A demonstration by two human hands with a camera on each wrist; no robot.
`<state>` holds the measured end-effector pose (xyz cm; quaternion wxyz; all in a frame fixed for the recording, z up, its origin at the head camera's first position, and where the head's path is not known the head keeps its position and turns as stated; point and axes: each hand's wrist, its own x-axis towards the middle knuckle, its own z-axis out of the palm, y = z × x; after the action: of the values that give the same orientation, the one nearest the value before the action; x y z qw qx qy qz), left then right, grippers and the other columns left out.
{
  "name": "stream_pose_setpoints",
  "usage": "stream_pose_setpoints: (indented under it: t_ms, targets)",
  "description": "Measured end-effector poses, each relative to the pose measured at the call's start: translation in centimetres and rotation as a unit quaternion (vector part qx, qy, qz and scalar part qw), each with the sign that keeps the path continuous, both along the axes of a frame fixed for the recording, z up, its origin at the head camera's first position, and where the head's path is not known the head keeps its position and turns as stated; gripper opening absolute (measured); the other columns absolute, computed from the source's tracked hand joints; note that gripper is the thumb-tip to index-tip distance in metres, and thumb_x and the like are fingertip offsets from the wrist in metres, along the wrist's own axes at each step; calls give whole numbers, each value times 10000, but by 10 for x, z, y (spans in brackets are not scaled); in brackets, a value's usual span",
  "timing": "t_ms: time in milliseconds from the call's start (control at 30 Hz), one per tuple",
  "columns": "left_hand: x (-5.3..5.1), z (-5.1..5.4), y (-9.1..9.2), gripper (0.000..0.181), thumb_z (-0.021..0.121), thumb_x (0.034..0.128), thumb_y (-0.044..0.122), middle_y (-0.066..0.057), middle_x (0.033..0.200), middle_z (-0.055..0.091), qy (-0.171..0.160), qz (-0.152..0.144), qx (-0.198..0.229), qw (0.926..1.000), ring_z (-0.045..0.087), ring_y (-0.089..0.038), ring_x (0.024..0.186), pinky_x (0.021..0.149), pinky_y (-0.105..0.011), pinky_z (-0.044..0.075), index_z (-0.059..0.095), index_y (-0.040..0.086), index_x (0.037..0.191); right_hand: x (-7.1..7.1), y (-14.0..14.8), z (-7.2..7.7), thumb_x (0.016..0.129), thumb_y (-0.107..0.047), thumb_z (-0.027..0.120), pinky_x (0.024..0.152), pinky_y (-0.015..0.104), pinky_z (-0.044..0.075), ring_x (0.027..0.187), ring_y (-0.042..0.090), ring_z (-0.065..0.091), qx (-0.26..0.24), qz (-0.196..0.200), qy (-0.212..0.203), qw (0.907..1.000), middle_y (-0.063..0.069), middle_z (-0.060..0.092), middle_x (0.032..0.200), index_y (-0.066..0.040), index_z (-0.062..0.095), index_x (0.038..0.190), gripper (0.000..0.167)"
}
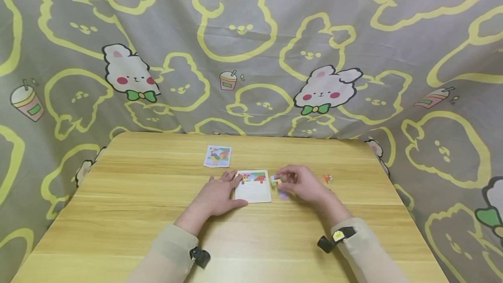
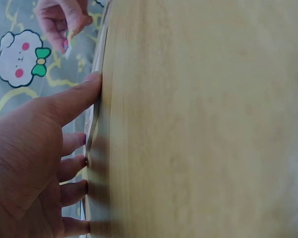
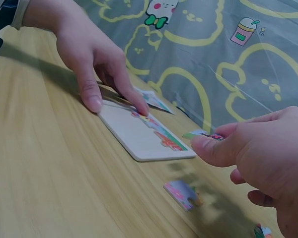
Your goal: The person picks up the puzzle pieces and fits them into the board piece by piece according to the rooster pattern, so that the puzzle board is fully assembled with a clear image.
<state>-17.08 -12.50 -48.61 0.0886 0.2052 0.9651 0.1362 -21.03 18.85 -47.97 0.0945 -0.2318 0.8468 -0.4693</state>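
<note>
A white puzzle tray (image 1: 253,193) lies on the table, with a row of colourful jigsaw pieces (image 1: 257,177) along its far side. My left hand (image 1: 218,193) rests at the tray's left edge, fingers spread, thumb at the near corner and index finger over the top left. Just right of the tray, my right hand (image 1: 304,182) pinches a puzzle piece (image 1: 274,181) between thumb and fingers, raised above the table. Below it a loose purple-and-pink piece (image 3: 183,194) lies flat. Seen from the left wrist, the left thumb (image 2: 79,96) touches the tray's edge.
A picture card (image 1: 218,156) with a bird on it lies behind the tray, to the left. An orange-red piece (image 1: 327,178) sits farther right, beyond the right hand. A patterned curtain (image 1: 251,56) hangs along the table's far edge.
</note>
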Motion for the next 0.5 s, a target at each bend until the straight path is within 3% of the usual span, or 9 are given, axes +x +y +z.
stream_pose_setpoints:
  t_ms: [233,400,500]
  targets:
    - [-1,4,0,910,684,943,665,-153,1690,337,-67,3,-14,10000,313,-398,1545,1167,-712,286,452,103,1619,-3,-11,-1,896,-60,849,592,260,494,721,212,596,-84,37,125,9999,19,674,878,-46,770,1225,339]
    - [-1,3,0,913,688,941,663,-158,1691,332,-175,1,30,9998,308,-409,1544,1165,-723,276,450,100,1619,-1,-18,-4,895,-45,846,529,258,484,643,196,584,-157,151,40,9998,48,669,789,-41,768,1226,339]
    - [-2,3,0,924,683,938,675,-152,1695,326,-229,5,18,9997,307,-406,1545,1169,-716,276,441,105,1624,0,-23,-4,888,-55,855,509,248,474,632,181,564,-180,132,-36,9997,43,686,828,-70,776,1210,332]
